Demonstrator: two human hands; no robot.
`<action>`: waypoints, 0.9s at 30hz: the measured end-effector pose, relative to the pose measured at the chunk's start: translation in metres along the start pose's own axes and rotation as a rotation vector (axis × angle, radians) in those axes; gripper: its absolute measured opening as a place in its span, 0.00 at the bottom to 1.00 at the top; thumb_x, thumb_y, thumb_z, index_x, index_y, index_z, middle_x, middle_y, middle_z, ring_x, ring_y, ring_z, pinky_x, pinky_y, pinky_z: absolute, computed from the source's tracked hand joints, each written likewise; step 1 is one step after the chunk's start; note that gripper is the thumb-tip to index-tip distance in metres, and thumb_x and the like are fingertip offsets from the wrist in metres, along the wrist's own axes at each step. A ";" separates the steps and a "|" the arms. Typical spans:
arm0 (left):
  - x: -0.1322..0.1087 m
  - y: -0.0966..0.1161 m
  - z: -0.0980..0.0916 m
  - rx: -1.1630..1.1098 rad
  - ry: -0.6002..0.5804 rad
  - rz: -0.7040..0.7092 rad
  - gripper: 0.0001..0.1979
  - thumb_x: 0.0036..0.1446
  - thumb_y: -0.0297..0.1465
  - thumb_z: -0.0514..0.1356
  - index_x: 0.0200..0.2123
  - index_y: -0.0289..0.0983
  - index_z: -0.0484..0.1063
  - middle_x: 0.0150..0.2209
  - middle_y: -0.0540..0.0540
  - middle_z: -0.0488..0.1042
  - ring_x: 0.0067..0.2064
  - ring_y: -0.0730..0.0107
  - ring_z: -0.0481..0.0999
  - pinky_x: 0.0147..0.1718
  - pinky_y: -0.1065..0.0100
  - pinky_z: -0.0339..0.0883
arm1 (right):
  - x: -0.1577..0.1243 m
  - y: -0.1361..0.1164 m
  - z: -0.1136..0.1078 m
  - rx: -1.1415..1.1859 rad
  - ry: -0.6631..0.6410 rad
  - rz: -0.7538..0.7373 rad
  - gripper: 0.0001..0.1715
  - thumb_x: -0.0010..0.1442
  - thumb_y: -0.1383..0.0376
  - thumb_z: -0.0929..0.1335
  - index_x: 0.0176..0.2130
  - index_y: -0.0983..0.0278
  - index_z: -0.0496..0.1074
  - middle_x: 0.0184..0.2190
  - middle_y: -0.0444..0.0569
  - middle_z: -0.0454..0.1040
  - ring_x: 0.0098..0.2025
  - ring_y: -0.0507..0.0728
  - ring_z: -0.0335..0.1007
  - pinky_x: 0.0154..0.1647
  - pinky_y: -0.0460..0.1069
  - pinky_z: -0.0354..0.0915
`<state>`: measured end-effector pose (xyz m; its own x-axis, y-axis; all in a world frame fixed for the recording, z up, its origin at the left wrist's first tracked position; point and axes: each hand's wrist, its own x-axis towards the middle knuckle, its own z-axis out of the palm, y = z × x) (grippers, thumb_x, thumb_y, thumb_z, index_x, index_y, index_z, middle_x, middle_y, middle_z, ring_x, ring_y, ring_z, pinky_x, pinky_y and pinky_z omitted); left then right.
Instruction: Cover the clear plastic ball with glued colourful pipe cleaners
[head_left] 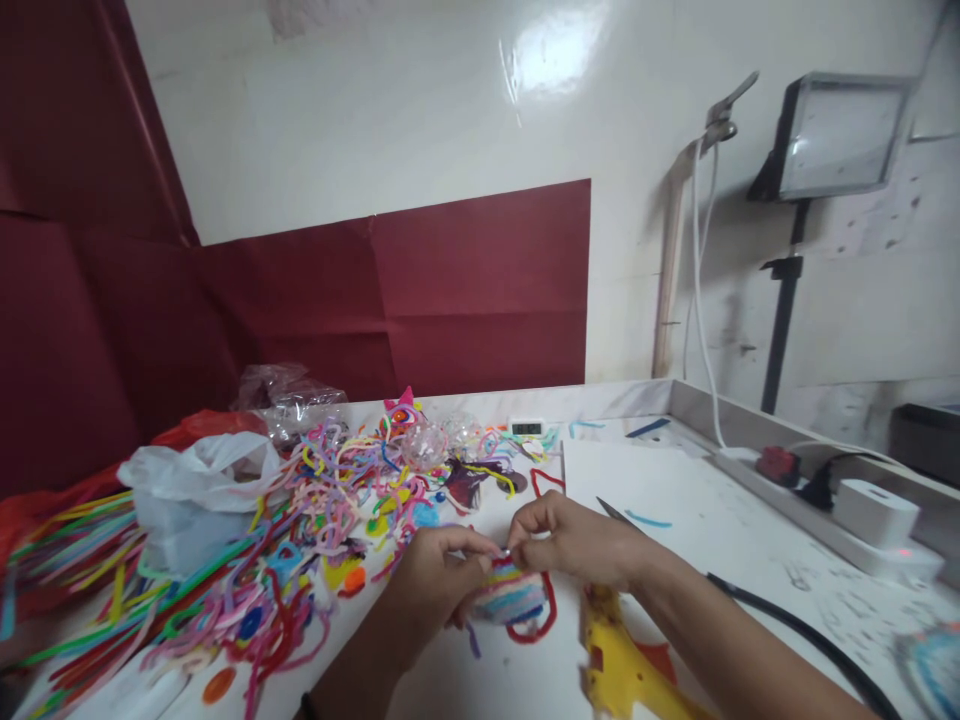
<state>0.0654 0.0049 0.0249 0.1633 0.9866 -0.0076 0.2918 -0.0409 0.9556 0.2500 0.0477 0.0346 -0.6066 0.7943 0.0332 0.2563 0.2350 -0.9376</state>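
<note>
A small piece striped in pink, yellow, white and blue [510, 602], apparently made of fuzzy pipe cleaners, is between my hands above the white table. My left hand [442, 580] is closed on its left side. At the upper edge my right hand [574, 540] pinches, its fingertips close to the left ones; what exactly lies between them is too small to make out. Behind the piece a bent red pipe cleaner [553, 610] shows. Below my right forearm lies a yellow glue gun [619, 660], partly hidden. A dark pointed blade [611, 508] sticks out behind that wrist.
Loose pipe-cleaner bits [337, 500] are heaped left, beside a white plastic bag [202, 490] and long pipe cleaners [82, 560]. A small digital display [526, 428] stands at the back. On the right are a power strip [810, 520] and a black cable [802, 630].
</note>
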 end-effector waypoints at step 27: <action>0.003 -0.004 0.006 -0.014 0.077 0.110 0.08 0.45 0.28 0.56 0.30 0.33 0.73 0.08 0.57 0.67 0.11 0.79 0.58 0.14 0.76 0.49 | -0.003 -0.013 0.009 -0.222 0.123 -0.155 0.04 0.41 0.71 0.63 0.19 0.65 0.66 0.18 0.38 0.62 0.22 0.48 0.55 0.23 0.44 0.53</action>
<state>0.0708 0.0070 0.0193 0.1206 0.9854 0.1198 0.2633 -0.1482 0.9533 0.2416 0.0376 0.0431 -0.5589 0.7981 0.2251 0.3340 0.4651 -0.8198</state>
